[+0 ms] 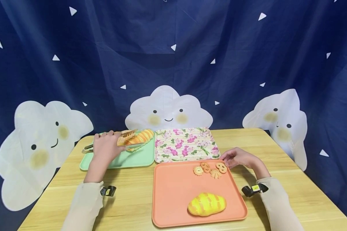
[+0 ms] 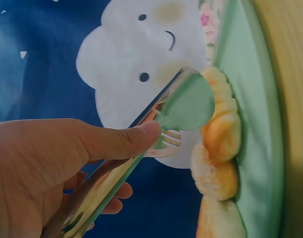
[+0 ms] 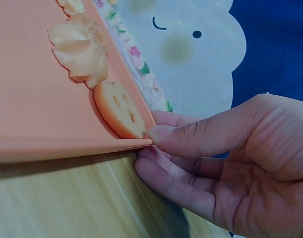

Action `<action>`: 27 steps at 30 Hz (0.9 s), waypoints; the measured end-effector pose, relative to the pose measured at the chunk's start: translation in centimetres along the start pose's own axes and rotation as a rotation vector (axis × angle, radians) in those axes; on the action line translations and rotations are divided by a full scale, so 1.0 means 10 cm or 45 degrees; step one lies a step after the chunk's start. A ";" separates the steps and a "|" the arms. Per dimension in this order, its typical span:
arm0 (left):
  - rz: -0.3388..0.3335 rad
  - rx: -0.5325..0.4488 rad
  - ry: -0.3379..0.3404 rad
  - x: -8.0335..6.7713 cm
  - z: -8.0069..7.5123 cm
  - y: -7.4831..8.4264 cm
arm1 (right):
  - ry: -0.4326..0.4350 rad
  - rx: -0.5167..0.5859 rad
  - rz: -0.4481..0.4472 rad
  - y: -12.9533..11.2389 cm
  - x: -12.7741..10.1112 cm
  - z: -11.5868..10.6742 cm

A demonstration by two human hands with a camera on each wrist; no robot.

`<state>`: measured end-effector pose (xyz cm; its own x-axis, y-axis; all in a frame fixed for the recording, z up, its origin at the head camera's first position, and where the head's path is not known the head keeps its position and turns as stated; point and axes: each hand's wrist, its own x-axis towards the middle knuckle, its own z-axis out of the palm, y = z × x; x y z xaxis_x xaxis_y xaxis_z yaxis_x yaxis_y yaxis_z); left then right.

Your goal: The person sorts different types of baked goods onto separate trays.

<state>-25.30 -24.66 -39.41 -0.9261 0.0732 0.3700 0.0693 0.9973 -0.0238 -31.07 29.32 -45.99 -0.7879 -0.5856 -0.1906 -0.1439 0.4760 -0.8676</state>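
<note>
Metal serving tongs [image 2: 106, 183] are gripped in my left hand [image 1: 106, 146], thumb along one arm. One end is a flat blade, the other is slotted. In the head view the tongs' ends spread over the breads [image 1: 141, 137] on the green tray [image 1: 144, 161]; whether they touch any bread cannot be told. My right hand [image 1: 239, 158] pinches the far right corner of the orange tray [image 1: 170, 192] between thumb and fingers. Close to that thumb lies a pretzel-shaped cookie [image 3: 119, 109], with a ridged cookie [image 3: 79, 49] beside it.
A yellow bread roll [image 1: 207, 204] lies near the front of the orange tray. Behind that tray is a flowered tray [image 1: 173, 154], its left edge against the green one. All stand on a wooden table [image 1: 127, 199] before a dark blue curtain [image 1: 191, 29].
</note>
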 end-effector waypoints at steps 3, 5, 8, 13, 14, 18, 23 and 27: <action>0.031 -0.013 0.034 -0.01 -0.08 0.05 | 0.001 0.004 0.003 0.00 -0.01 0.00; 0.056 -0.023 0.047 -0.02 -0.14 0.10 | 0.002 0.004 0.004 0.01 -0.01 0.00; 0.096 -0.050 0.056 -0.05 -0.25 0.20 | 0.007 0.003 0.005 0.01 -0.01 0.00; 0.192 -0.107 0.113 -0.10 -0.33 0.37 | 0.010 0.014 0.013 0.01 0.00 0.00; 0.220 -0.120 0.127 -0.11 -0.34 0.41 | 0.009 0.024 0.019 0.01 0.00 0.00; 0.340 -0.219 0.149 -0.16 -0.39 0.60 | 0.001 0.039 0.030 0.01 0.01 0.00; 0.479 -0.387 0.073 -0.21 -0.43 0.84 | -0.005 0.051 0.030 0.00 0.02 0.00; 0.551 -0.500 -0.033 -0.23 -0.41 0.99 | -0.001 0.050 0.030 0.01 0.01 -0.01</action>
<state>-20.94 -14.97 -36.70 -0.7912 0.4789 0.3803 0.5713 0.8007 0.1803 -31.24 29.36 -46.07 -0.7902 -0.5753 -0.2113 -0.1020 0.4634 -0.8802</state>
